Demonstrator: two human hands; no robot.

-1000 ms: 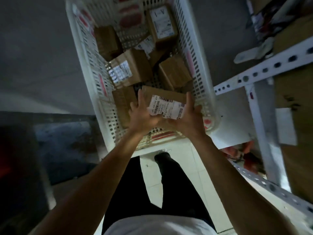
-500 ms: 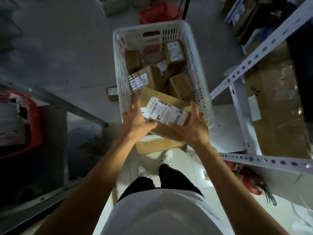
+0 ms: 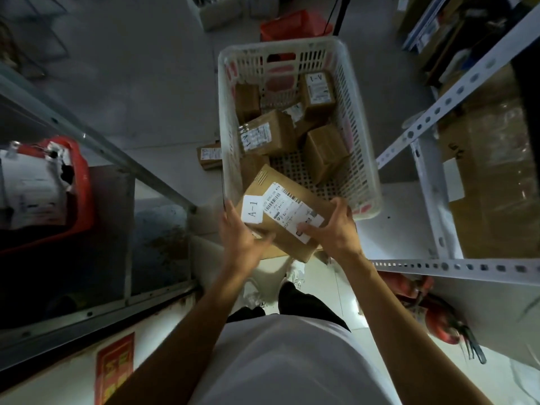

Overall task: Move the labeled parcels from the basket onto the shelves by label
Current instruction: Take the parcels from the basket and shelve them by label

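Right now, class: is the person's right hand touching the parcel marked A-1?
Touching. The head view shows the right hand curled round the near right end of the A-1 parcel, thumb lying on its white label.

A pale grey tiled floor [image 3: 140, 92] carries a white slotted plastic basket [image 3: 362, 147] holding several brown cardboard parcels. A small brown cardboard box [image 3: 209, 154] lies on the floor just beside the basket's left wall. A white perforated metal shelf frame [image 3: 423, 176] stands on the floor to the right, a grey metal rack [image 3: 96, 141] to the left.
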